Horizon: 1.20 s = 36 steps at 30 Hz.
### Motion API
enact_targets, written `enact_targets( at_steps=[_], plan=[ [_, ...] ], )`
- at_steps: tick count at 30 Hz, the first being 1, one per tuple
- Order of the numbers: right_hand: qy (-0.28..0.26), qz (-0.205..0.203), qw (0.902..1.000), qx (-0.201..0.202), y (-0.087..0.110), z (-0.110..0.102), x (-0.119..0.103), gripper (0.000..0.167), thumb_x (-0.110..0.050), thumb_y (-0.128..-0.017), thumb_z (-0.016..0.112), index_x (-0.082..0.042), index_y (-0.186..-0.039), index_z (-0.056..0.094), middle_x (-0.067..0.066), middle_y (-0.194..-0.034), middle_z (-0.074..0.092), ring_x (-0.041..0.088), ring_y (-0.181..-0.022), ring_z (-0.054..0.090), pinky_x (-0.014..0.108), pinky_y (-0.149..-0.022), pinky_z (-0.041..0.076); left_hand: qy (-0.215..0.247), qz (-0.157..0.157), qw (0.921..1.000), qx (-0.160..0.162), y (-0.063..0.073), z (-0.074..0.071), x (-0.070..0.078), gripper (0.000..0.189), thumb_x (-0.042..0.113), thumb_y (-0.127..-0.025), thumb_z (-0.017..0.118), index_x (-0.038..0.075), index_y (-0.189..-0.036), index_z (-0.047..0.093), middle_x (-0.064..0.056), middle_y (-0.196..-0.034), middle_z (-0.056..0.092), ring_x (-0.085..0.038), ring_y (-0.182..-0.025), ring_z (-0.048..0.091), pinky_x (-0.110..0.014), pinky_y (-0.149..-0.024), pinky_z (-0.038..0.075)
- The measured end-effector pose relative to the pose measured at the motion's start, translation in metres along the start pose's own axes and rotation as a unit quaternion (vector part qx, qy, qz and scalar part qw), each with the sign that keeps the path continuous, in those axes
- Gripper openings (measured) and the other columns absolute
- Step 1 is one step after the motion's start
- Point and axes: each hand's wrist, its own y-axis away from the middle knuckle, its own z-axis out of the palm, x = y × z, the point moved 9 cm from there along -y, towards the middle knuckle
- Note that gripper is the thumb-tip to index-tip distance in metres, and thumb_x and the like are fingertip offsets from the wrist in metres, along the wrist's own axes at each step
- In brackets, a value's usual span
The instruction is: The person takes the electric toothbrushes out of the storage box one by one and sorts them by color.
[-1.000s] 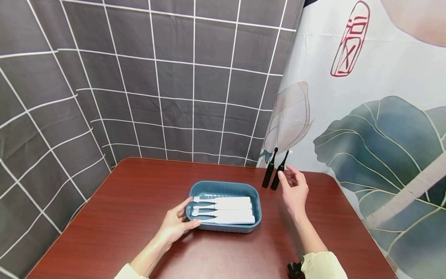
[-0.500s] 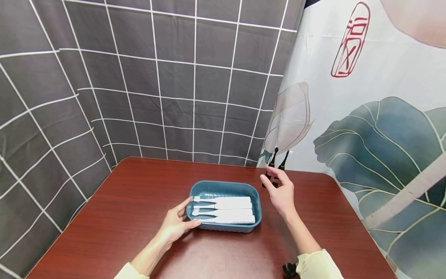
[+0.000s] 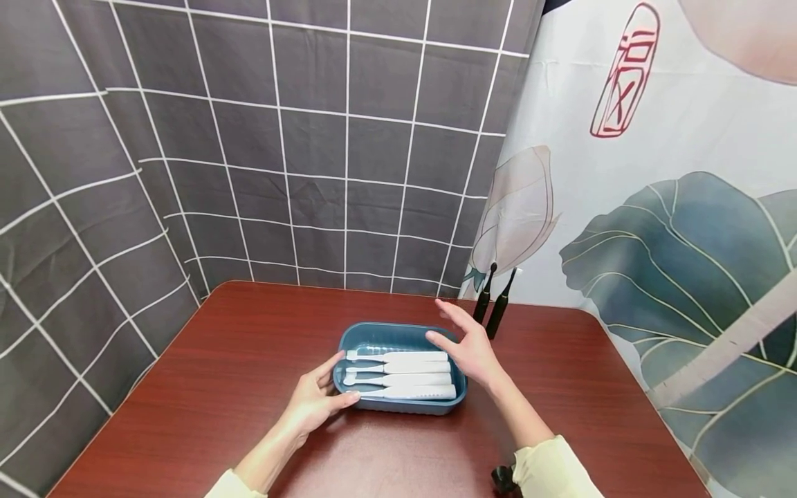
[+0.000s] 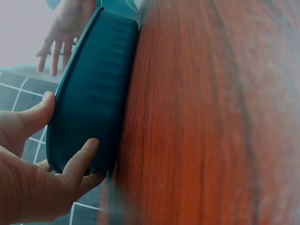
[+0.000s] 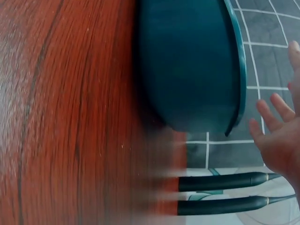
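A blue plastic bin (image 3: 401, 408) sits on the table with several white electric toothbrushes (image 3: 414, 379) lying side by side in it, heads to the left. My left hand (image 3: 311, 402) grips the bin's left end. In the left wrist view the thumb is at the rim and the fingers lie against the outer wall (image 4: 93, 89). My right hand (image 3: 471, 351) is over the bin's right back corner, fingers spread and holding nothing. Two black electric toothbrushes (image 3: 497, 312) stand upright beyond it; the right wrist view shows their dark handles (image 5: 220, 182).
The reddish-brown wooden table (image 3: 261, 346) extends around the bin on all sides. Behind it hangs a grey curtain (image 3: 311, 138) with white grid lines, and a white cloth (image 3: 548, 104) with leaf prints hangs on the right. A small black object (image 3: 503, 478) shows by the right sleeve.
My right hand has moved left from beside the black toothbrushes, passing in front of them, to over the bin's right end. The left hand, bin and toothbrushes have stayed in place.
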Motion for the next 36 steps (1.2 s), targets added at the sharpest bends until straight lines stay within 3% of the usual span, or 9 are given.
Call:
enact_targets(
  at_steps=[4, 13, 18, 25, 30, 36],
  plan=[
    [0.015, 0.006, 0.9989, -0.044, -0.001, 0.017, 0.0, 0.067, -0.03, -0.088, 0.079, -0.023, -0.149, 0.051, 0.007, -0.147, 0.053, 0.032, -0.128, 0.054, 0.053, -0.107, 0.041, -0.006, 0.003, 1.0, 0.002, 0.0, 0.0, 0.0, 0.086, 0.003, -0.074, 0.089, 0.011, -0.15, 0.048, -0.024, -0.147, 0.048, -0.042, -0.129, 0.052, -0.034, -0.087, 0.055],
    [0.056, -0.01, 0.9924, -0.109, -0.005, 0.044, 0.0, 0.066, -0.035, -0.089, 0.078, -0.019, -0.147, 0.053, 0.003, -0.145, 0.055, 0.024, -0.133, 0.051, 0.051, -0.106, 0.043, -0.012, 0.014, 0.9998, 0.003, -0.002, 0.0, 0.0, 0.086, 0.005, -0.074, 0.089, 0.01, -0.149, 0.049, -0.024, -0.145, 0.05, -0.041, -0.127, 0.054, -0.035, -0.093, 0.052],
    [0.094, 0.013, 0.9836, -0.153, -0.009, 0.06, 0.004, 0.064, -0.044, -0.091, 0.073, -0.022, -0.147, 0.053, 0.001, -0.146, 0.054, 0.023, -0.128, 0.055, 0.049, -0.105, 0.044, -0.021, 0.018, 0.9996, 0.004, -0.003, -0.001, 0.0, 0.086, 0.006, -0.074, 0.09, 0.009, -0.149, 0.049, -0.024, -0.145, 0.05, -0.041, -0.127, 0.054, -0.039, -0.097, 0.05],
    [0.118, 0.009, 0.9762, -0.181, -0.014, 0.075, 0.001, 0.061, -0.05, -0.092, 0.07, -0.018, -0.143, 0.059, 0.004, -0.138, 0.058, 0.026, -0.123, 0.058, 0.048, -0.101, 0.047, -0.023, 0.019, 0.9996, 0.002, -0.002, -0.001, 0.0, 0.085, 0.007, -0.075, 0.089, 0.009, -0.15, 0.049, -0.024, -0.144, 0.051, -0.041, -0.127, 0.054, -0.042, -0.098, 0.05],
    [0.154, 0.013, 0.964, -0.216, -0.014, 0.085, 0.004, 0.061, -0.054, -0.094, 0.065, -0.02, -0.143, 0.059, 0.005, -0.14, 0.058, 0.024, -0.128, 0.055, 0.047, -0.104, 0.045, -0.024, 0.021, 0.9995, 0.0, -0.002, -0.001, 0.0, 0.084, 0.006, -0.076, 0.089, 0.01, -0.15, 0.049, -0.024, -0.145, 0.05, -0.041, -0.127, 0.054, -0.045, -0.101, 0.047],
    [0.203, 0.056, 0.9436, -0.256, -0.012, 0.095, 0.016, 0.062, -0.064, -0.093, 0.059, -0.028, -0.143, 0.059, -0.003, -0.143, 0.058, 0.021, -0.13, 0.053, 0.049, -0.102, 0.046, -0.019, 0.02, 0.9996, 0.0, -0.003, -0.001, 0.0, 0.084, 0.006, -0.075, 0.089, 0.009, -0.15, 0.049, -0.024, -0.145, 0.05, -0.041, -0.128, 0.053, -0.042, -0.098, 0.05]
  ],
)
